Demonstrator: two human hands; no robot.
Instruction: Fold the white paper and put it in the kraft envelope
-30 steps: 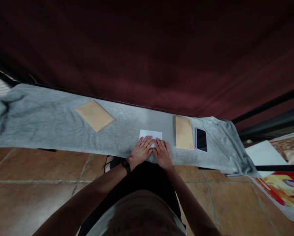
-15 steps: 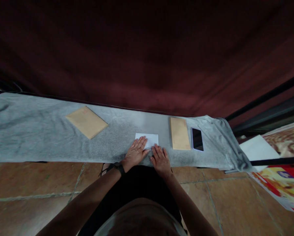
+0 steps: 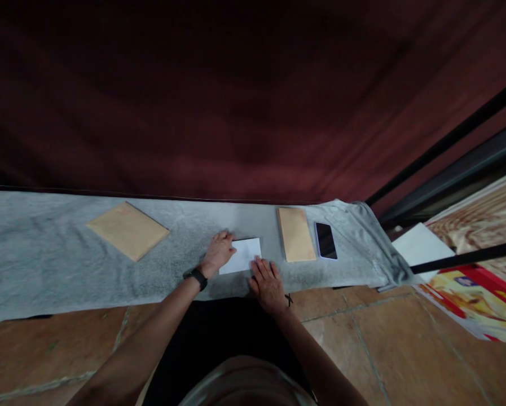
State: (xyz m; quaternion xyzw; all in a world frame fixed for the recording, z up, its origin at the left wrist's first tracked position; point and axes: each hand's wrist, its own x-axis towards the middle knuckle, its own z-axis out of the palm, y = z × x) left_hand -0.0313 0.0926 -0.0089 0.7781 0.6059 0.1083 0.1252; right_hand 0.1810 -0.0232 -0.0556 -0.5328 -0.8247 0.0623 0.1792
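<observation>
A small white sheet of paper [image 3: 243, 257] lies on the grey cloth in front of me, turned slightly. My left hand [image 3: 219, 251] is at its upper left corner, fingers bent and drawn together, with the thumb over the paper. The fingertips are partly hidden, so their exact hold on the edge is unclear. Flat at the paper's lower right corner rests my right hand [image 3: 267, 285], its fingers stretched out and touching the sheet. A dark watch [image 3: 197, 278] is on my left wrist.
The grey cloth [image 3: 185, 254] covers a long narrow surface. A brown envelope [image 3: 128, 231] lies to the left; a stack of brown envelopes [image 3: 297, 234] and a phone [image 3: 326, 241] lie to the right. Black bars [image 3: 464, 256] and a printed box [image 3: 476, 299] stand at far right.
My left hand has gone from lying flat on the paper to its upper left corner, with fingers bent. The paper has turned slightly. My right hand stays near its lower right corner.
</observation>
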